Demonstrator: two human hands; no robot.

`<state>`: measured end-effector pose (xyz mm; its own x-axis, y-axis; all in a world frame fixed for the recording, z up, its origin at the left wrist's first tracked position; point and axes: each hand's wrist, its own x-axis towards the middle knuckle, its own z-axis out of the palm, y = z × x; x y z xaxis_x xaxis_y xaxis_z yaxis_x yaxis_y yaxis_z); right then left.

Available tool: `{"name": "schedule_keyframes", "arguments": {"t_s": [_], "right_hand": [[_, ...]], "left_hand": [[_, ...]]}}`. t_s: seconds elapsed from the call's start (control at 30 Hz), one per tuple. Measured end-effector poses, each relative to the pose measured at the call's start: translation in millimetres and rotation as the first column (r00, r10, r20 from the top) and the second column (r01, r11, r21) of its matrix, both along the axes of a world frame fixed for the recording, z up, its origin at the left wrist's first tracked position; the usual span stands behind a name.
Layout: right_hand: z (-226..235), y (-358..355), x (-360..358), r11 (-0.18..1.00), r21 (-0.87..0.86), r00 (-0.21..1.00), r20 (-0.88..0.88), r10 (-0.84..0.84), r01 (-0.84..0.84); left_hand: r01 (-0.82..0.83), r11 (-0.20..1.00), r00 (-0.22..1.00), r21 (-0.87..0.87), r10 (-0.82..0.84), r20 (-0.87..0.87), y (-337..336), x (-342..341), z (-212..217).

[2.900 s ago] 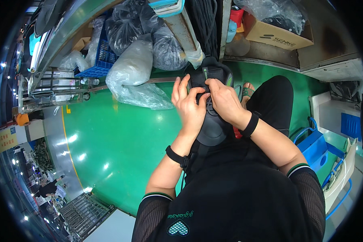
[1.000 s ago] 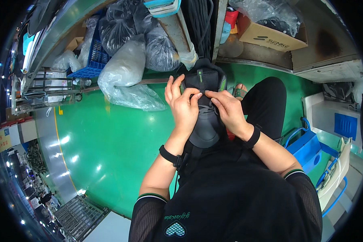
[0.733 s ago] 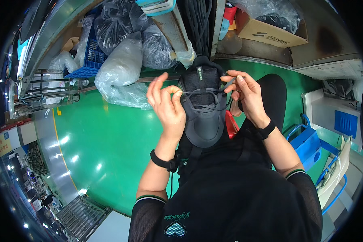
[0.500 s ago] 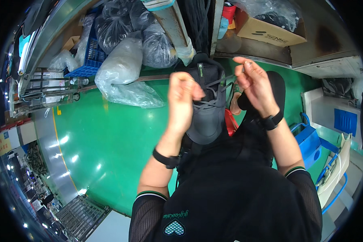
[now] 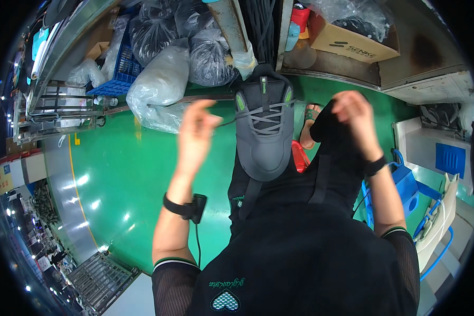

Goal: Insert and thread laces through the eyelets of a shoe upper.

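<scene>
A dark grey sneaker (image 5: 264, 158) rests toe toward me over my lap, its grey laces (image 5: 267, 122) crossed over the tongue. Green patches mark both sides of its collar. Out to the left of it, my left hand (image 5: 196, 134) is closed on one end of the shoelace, which runs from the fingers to the upper eyelets. My right hand (image 5: 355, 118), blurred, is raised over my right knee with its fingers pinched. The other lace end leads from the sneaker toward it, thin and faint near the fingers.
Stuffed plastic bags (image 5: 160, 73) and a blue crate (image 5: 122, 79) lie ahead on the left. A cardboard box (image 5: 353, 45) stands on a metal shelf at far right. Dark cords (image 5: 259, 31) hang straight ahead. Beside my right leg is a blue-framed chair (image 5: 405, 184).
Both hands have moved apart from the sneaker, left hand leftward, right hand rightward. The lace ends now spread out to both sides, and the sneaker's front shows fully.
</scene>
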<state>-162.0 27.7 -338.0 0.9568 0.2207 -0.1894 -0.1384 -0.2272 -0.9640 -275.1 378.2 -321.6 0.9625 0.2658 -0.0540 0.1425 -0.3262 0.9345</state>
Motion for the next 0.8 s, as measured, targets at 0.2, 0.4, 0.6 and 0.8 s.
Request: {"name": "schedule_keyframes", "arguments": {"t_s": [0.2, 0.4, 0.6, 0.8], "right_hand": [[2.0, 67.1, -38.1, 0.924, -0.126, 0.927, 0.061, 0.371, -0.361], [-1.5, 55.3, -27.6, 0.938, -0.055, 0.939, -0.028, 0.342, -0.343], [-15.5, 24.0, -7.1, 0.937, 0.178, 0.917, -0.215, 0.336, -0.302], [1.5, -63.8, 55.9, 0.998, 0.066, 0.975, -0.223, 0.014, 0.001]], "left_hand": [[0.246, 0.6, 0.903, 0.761, -0.427, 0.046, -63.3, 27.1, -6.2], [0.369, 0.709, 0.897, 0.601, -0.442, -0.03, -51.8, 40.6, 3.4], [0.505, 0.744, 0.839, 0.438, -0.543, -0.044, -61.5, 14.2, 19.0], [-0.26, 0.96, 0.952, 0.107, 0.273, -0.141, -60.7, 5.3, -50.4]]}}
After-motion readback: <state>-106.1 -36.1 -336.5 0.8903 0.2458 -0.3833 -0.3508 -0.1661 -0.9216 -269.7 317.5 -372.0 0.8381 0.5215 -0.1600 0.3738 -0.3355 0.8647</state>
